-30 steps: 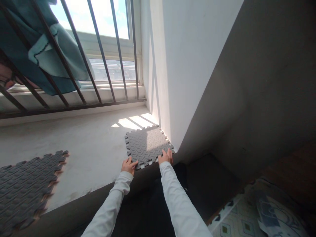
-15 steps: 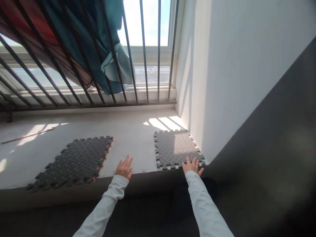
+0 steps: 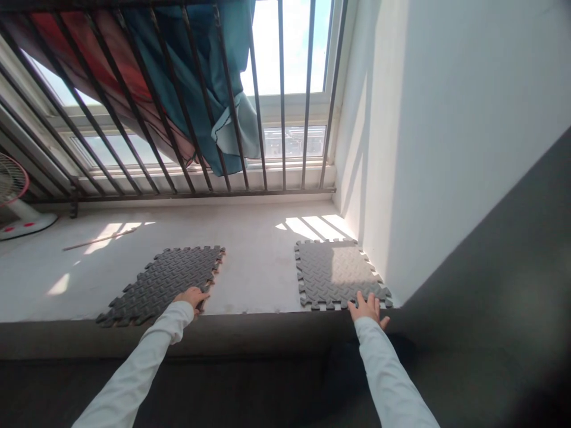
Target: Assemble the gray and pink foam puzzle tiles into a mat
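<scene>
Two grey interlocking foam mat tiles with jagged puzzle edges lie apart on a white ledge. On the left foam mat tile (image 3: 172,273), my left hand (image 3: 191,297) is at the right front edge, fingers curled and closed on that edge; the undersides of the fingers are hidden. The right foam mat tile (image 3: 336,270) lies by the wall corner, partly in sunlight. My right hand (image 3: 368,309) rests at its front edge with fingers spread, holding nothing.
Dark metal bars (image 3: 282,119) stand before a window, with red and teal cloth (image 3: 187,89) behind them. A thin stick (image 3: 100,239) lies on the white ledge (image 3: 254,267). A fan (image 3: 27,223) stands at far left. A white wall (image 3: 428,148) bounds the right.
My left hand has moved left from the bare ledge onto the left tile's edge, its fingers closing. My right hand stays at the right tile. The view has turned left, bringing the fan in.
</scene>
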Demonstrator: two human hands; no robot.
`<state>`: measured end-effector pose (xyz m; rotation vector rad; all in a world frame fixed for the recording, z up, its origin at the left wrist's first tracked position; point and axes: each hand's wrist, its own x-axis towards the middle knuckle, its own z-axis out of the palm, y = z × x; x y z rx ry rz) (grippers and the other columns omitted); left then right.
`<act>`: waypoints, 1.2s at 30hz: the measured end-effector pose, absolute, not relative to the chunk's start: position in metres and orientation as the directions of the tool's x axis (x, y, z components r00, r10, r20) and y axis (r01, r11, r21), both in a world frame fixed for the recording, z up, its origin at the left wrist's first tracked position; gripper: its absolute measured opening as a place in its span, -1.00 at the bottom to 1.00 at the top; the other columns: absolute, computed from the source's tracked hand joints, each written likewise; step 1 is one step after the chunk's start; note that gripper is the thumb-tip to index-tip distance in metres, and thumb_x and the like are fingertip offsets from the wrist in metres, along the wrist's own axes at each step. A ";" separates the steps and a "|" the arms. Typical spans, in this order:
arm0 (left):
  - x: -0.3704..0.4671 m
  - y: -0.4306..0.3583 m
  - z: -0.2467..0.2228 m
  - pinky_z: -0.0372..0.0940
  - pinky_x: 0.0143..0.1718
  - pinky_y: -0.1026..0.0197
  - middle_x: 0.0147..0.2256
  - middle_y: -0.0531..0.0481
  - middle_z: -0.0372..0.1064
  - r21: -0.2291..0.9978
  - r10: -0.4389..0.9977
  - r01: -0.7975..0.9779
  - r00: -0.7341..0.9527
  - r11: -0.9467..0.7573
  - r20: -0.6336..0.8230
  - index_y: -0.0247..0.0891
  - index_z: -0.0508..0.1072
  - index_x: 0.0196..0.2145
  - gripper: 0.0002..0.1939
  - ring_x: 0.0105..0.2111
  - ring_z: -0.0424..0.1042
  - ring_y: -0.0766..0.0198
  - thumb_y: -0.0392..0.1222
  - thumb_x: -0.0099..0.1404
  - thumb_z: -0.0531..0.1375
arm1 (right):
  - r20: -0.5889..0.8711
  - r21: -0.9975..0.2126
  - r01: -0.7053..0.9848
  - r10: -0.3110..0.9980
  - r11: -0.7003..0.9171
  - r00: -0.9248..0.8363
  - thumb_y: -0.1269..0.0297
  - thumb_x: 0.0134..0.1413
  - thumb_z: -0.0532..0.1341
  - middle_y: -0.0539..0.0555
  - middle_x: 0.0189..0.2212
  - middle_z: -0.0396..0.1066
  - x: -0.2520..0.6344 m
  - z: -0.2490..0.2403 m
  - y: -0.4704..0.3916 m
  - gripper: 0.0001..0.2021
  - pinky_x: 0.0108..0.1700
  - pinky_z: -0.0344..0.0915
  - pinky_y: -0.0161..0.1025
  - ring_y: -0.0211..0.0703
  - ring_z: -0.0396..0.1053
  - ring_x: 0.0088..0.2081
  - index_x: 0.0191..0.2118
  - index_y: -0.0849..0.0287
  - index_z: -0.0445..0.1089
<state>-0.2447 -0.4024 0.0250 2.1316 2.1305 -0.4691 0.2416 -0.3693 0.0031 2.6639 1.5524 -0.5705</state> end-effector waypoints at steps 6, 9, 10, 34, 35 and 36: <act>-0.243 -0.398 0.041 0.15 -0.09 0.19 -0.23 -0.04 0.37 -0.105 0.999 0.994 0.008 -0.003 0.041 -0.15 0.42 -0.23 -0.59 -0.14 0.27 0.19 -0.40 -0.05 0.02 | -0.331 -0.186 0.837 0.835 -0.514 0.439 0.16 0.06 -0.13 0.08 0.23 -0.37 0.243 0.003 -0.370 -0.51 0.08 -0.18 0.18 -0.11 -0.39 0.20 0.15 0.00 -0.09; -0.218 -0.394 0.054 0.10 -0.04 0.12 -0.21 -0.12 0.33 -0.026 0.957 0.999 0.041 -0.034 0.288 -0.23 0.38 -0.16 -0.62 -0.14 0.22 0.13 -0.32 0.06 -0.04 | -0.335 -0.194 0.835 0.834 -0.516 0.438 0.17 0.05 -0.12 0.08 0.23 -0.39 0.242 0.005 -0.372 -0.50 0.08 -0.19 0.18 -0.11 -0.41 0.20 0.15 0.01 -0.10; -0.204 -0.391 0.057 0.09 -0.03 0.11 -0.20 -0.13 0.31 0.001 0.938 0.998 0.066 -0.071 0.340 -0.25 0.37 -0.14 -0.62 -0.13 0.20 0.12 -0.29 0.09 -0.05 | -0.337 -0.196 0.834 0.834 -0.516 0.437 0.17 0.05 -0.11 0.08 0.23 -0.40 0.242 0.006 -0.372 -0.50 0.08 -0.19 0.17 -0.11 -0.41 0.20 0.15 0.02 -0.11; 0.031 -0.349 -0.022 0.05 -0.02 0.06 -0.14 -0.06 0.33 0.272 0.965 0.927 0.260 -0.257 0.025 -0.18 0.39 -0.21 -0.66 -0.06 0.18 0.16 -0.33 0.01 0.07 | -0.335 -0.204 0.843 0.845 -0.498 0.418 0.18 0.02 -0.10 -0.03 0.23 -0.37 0.246 0.001 -0.373 -0.49 0.10 -0.19 0.13 -0.18 -0.41 0.20 0.15 -0.04 -0.11; 0.032 -0.349 -0.021 0.06 -0.02 0.05 -0.14 -0.05 0.33 0.269 0.964 0.927 0.265 -0.262 0.026 -0.17 0.40 -0.22 -0.66 -0.06 0.18 0.16 -0.33 0.01 0.07 | -0.333 -0.204 0.842 0.844 -0.499 0.420 0.18 0.02 -0.10 -0.03 0.23 -0.37 0.245 0.001 -0.373 -0.49 0.10 -0.20 0.13 -0.18 -0.41 0.20 0.15 -0.04 -0.11; 0.033 -0.348 -0.021 0.06 -0.02 0.05 -0.14 -0.05 0.34 0.267 0.962 0.925 0.271 -0.269 0.028 -0.16 0.40 -0.22 -0.67 -0.06 0.18 0.16 -0.33 0.01 0.06 | -0.331 -0.204 0.841 0.844 -0.501 0.422 0.18 0.02 -0.10 -0.02 0.23 -0.37 0.245 0.001 -0.373 -0.49 0.10 -0.19 0.13 -0.17 -0.41 0.20 0.15 -0.04 -0.11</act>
